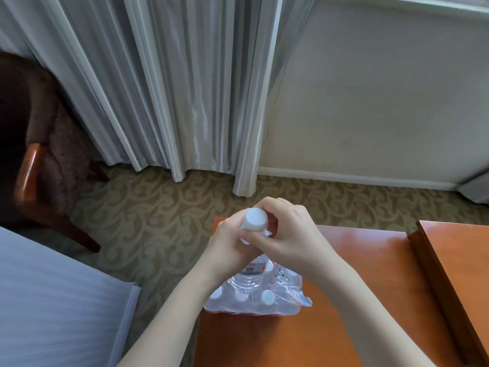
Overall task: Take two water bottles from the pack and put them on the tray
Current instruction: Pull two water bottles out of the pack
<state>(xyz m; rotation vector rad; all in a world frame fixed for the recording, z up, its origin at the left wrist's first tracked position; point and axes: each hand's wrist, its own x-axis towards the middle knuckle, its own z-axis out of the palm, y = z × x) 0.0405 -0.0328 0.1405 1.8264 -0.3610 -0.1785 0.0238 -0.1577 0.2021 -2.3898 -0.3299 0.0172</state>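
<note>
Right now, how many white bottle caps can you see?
5 clear: one on the held bottle, four in the pack: near left, near middle, near right, one behind the bottle. Hands and wrap may hide more.

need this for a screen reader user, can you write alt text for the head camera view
Both hands, left hand and right hand, grip the neck of a water bottle with a white cap, held above a torn plastic-wrapped pack on an orange wooden table. Behind are grey curtains and patterned carpet.

Curtains [169, 88], armchair [39, 154], patterned carpet [158, 221], wooden table [344, 300].
</note>
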